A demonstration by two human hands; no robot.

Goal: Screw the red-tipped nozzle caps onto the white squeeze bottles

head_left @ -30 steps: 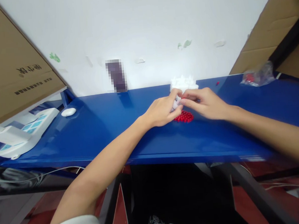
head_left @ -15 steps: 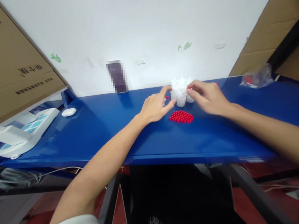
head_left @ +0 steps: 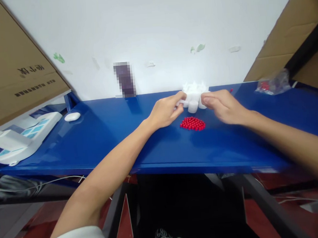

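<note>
A white object with a spiky top and rounded lower parts stands near the back of the blue table; glare washes out its detail. At its left side my left hand is closed, thumb and forefinger pinching a narrow white part of it. My right hand is closed on its right side, the thumb laid against the curled forefinger. What lies inside the right fingers is hidden. Just in front of the white object is a flat cluster of small red beads.
A clear plastic bag with red contents lies at the right rear, and a tiny red piece behind my right hand. To the left are a white rounded case, a power strip and a cardboard box. A pixelated dark rectangle leans against the wall.
My left finger and thumb, spread apart before, have closed on the white object's left side. My right fingers have curled tighter at its right side. The red bit near my left fingers is out of sight.
</note>
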